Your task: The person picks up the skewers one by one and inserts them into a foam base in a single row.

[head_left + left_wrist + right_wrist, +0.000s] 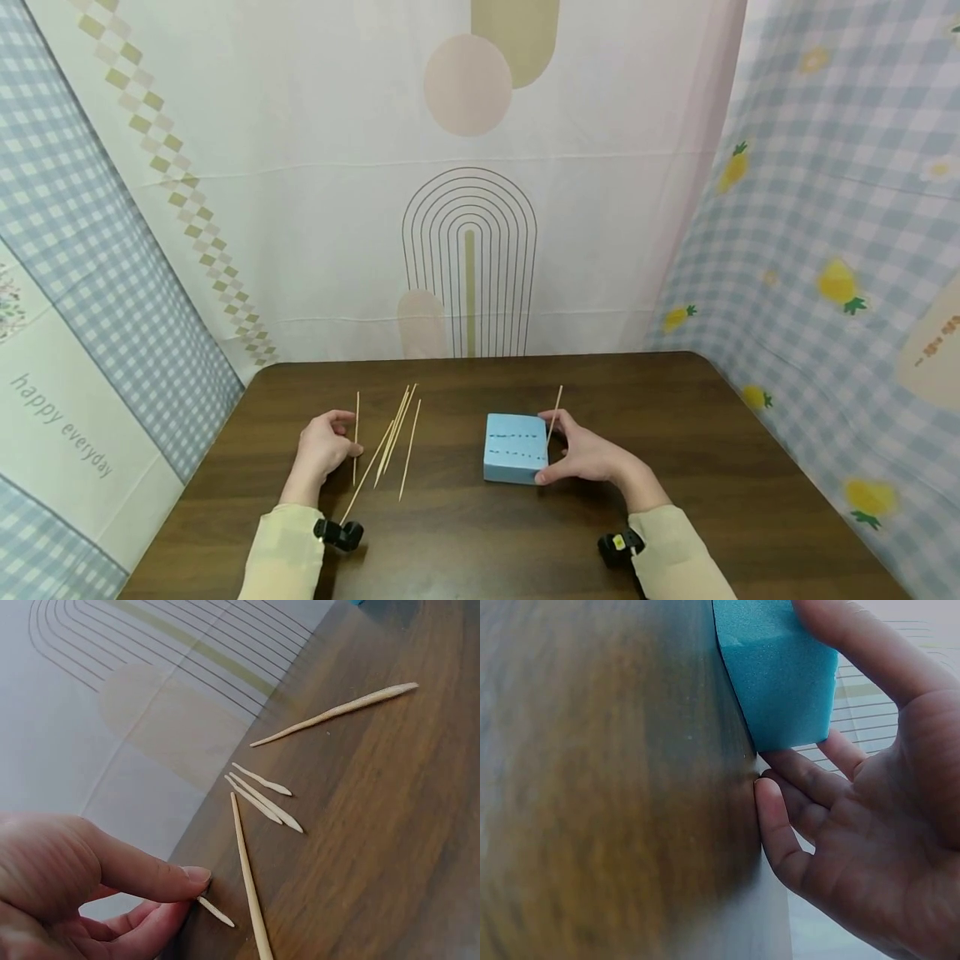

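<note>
Nearest, black wrist cameras [341,535] are sitting at the cuffs of pale sleeves [283,554]. Beyond, the left hand [324,446] is hovering at a wooden skewer [356,431] just on its right, whose long axis is pointing away from the person; thumb and fingertips are standing partly apart there, and whether they are pinching it I cannot tell. The loose skewers [410,450] are lying further right on the surface [450,550], between the hands but nearer the left. The right hand [588,457], half open, is gripping the right side of a blue foam block [515,471], which is lying to its left. An upper skewer [557,408] is slanting beside that block. Farthest, a patterned backdrop [337,250] is hanging.
</note>
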Demonstrator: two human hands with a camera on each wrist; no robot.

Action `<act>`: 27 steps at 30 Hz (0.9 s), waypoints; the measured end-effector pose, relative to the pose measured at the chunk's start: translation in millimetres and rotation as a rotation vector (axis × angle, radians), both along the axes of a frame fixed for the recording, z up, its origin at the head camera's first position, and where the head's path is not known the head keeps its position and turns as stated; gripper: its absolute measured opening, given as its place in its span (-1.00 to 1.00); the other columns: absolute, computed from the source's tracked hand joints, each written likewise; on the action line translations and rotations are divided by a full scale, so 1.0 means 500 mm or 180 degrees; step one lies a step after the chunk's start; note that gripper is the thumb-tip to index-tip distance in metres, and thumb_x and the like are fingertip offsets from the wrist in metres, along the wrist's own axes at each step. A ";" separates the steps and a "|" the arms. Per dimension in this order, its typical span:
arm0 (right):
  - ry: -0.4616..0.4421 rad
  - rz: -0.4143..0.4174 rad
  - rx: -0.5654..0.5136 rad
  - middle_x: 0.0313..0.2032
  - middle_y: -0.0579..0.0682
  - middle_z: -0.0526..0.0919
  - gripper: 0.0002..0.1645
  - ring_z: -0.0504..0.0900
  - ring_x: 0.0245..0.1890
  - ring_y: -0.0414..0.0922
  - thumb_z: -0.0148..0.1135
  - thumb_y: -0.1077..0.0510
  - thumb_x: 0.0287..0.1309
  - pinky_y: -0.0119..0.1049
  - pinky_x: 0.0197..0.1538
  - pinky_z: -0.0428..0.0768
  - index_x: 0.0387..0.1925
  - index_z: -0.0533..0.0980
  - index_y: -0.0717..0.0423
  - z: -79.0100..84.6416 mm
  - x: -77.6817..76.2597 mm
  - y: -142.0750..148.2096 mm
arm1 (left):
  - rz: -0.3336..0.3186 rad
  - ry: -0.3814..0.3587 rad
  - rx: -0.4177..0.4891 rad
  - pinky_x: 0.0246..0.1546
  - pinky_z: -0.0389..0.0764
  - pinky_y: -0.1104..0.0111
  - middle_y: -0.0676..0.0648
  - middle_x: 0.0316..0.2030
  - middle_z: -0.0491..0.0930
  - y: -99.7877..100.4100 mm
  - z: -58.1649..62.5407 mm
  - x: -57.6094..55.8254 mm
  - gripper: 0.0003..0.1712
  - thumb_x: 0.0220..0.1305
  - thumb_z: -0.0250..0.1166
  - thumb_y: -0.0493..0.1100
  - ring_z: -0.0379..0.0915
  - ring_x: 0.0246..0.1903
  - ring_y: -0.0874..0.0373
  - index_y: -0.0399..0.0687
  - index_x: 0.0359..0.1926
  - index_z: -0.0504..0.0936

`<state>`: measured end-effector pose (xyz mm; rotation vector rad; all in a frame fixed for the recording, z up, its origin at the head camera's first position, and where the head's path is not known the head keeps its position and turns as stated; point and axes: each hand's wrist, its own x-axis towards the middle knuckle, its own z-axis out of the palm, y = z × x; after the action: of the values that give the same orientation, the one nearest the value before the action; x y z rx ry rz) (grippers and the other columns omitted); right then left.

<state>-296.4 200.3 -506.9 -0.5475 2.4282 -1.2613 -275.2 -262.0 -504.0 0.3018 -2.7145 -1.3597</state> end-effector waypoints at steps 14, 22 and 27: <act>0.0053 -0.0010 0.0062 0.53 0.32 0.26 0.29 0.21 0.55 0.24 0.74 -0.08 -0.02 0.31 0.46 0.29 0.57 0.12 0.08 0.004 0.006 -0.003 | 0.0045 0.0055 -0.0098 -0.09 0.56 -0.01 -0.31 -0.08 0.58 -0.005 -0.001 0.005 -0.32 -0.09 0.54 -0.48 0.48 -0.11 -0.21 -0.35 0.17 0.66; 0.0040 -0.0008 0.0040 0.54 0.33 0.24 0.28 0.19 0.56 0.25 0.73 -0.05 -0.01 0.32 0.45 0.30 0.57 0.11 0.08 0.006 0.005 -0.001 | 0.0049 0.0160 -0.0207 0.03 0.55 -0.13 -0.38 -0.04 0.61 -0.010 -0.002 0.003 -0.28 -0.13 0.52 -0.47 0.51 -0.03 -0.30 -0.34 0.19 0.65; 0.0040 0.0001 0.0066 0.53 0.33 0.25 0.28 0.21 0.55 0.25 0.73 -0.07 -0.01 0.33 0.47 0.25 0.56 0.12 0.08 0.006 0.003 -0.003 | 0.0131 0.0204 -0.0146 0.10 0.53 -0.14 -0.43 0.07 0.61 -0.016 -0.006 0.004 -0.25 -0.11 0.50 -0.46 0.50 0.08 -0.37 -0.31 0.24 0.63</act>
<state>-294.8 198.9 -503.8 -0.5518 2.4485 -1.2348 -273.2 -270.1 -506.9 0.3034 -2.6677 -1.2720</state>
